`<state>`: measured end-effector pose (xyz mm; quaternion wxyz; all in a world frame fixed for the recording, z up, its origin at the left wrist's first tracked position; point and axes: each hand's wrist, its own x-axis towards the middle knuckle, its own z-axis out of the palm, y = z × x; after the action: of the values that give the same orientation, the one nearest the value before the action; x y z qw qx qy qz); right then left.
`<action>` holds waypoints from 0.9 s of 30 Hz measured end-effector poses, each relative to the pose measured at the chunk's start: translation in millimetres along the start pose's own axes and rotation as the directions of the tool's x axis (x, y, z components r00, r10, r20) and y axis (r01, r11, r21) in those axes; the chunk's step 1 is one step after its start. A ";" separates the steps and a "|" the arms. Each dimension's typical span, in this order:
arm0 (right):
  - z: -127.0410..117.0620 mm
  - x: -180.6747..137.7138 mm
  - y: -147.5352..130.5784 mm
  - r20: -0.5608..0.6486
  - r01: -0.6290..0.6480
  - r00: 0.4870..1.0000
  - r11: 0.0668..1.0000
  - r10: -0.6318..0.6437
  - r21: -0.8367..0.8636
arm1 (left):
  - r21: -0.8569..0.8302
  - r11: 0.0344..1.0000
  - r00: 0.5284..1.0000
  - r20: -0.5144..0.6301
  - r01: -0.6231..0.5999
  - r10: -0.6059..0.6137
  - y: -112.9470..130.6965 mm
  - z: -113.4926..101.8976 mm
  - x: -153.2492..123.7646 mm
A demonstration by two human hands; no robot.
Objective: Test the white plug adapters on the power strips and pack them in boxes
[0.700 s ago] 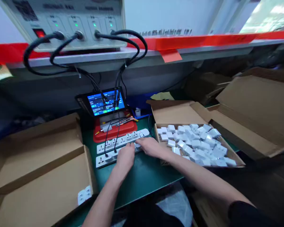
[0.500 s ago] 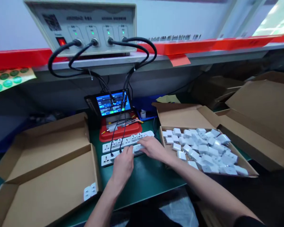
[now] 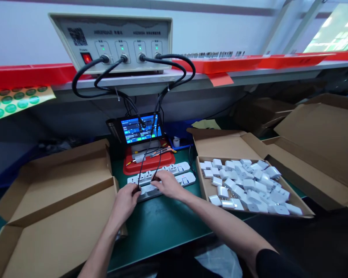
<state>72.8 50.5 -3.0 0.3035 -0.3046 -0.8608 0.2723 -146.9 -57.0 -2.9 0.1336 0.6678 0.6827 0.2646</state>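
My left hand (image 3: 126,201) pinches the end of a thin black cable (image 3: 140,173) low over the left part of the front white power strip (image 3: 186,179). Around the end of a second black cable (image 3: 159,160), the fingers of my right hand (image 3: 169,185) are closed, above the middle of that strip. The cable ends themselves are mostly hidden by my fingertips. Behind lies another white power strip (image 3: 181,168), parallel to the front one. To the right, a cardboard box (image 3: 204,193) holds many white plug adapters (image 3: 251,183).
A lit screen (image 3: 140,129) stands behind a red tray (image 3: 127,168) with tools. At left lies an open cardboard box (image 3: 55,227). The shelf above carries a tester box (image 3: 118,34) with black cables, red trays (image 3: 232,65) and a sheet of green stickers (image 3: 20,101).
Both hands have moved left along the front strip and now grip the two cable ends. More adapters show at the right box's near corner. The camera view has shifted slightly.
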 end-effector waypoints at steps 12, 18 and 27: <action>-92.3 -38.5 70.0 0.098 -0.168 0.981 0.986 0.168 -0.011 | -0.294 0.952 0.996 0.003 -0.085 0.090 66.2 30.7 24.4; -83.6 -40.5 70.8 0.082 -0.143 0.986 0.989 0.144 -0.025 | -0.227 0.973 0.998 0.035 -0.037 0.046 95.9 63.6 49.4; -83.8 -43.4 68.3 0.073 -0.161 0.984 0.985 0.166 -0.066 | -0.103 0.991 0.993 0.081 -0.082 0.091 96.9 64.5 56.8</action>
<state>182.3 89.9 -7.2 0.2372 -0.3722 -0.8518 0.2821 -35.0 7.5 5.9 0.1840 0.7001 0.6327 0.2751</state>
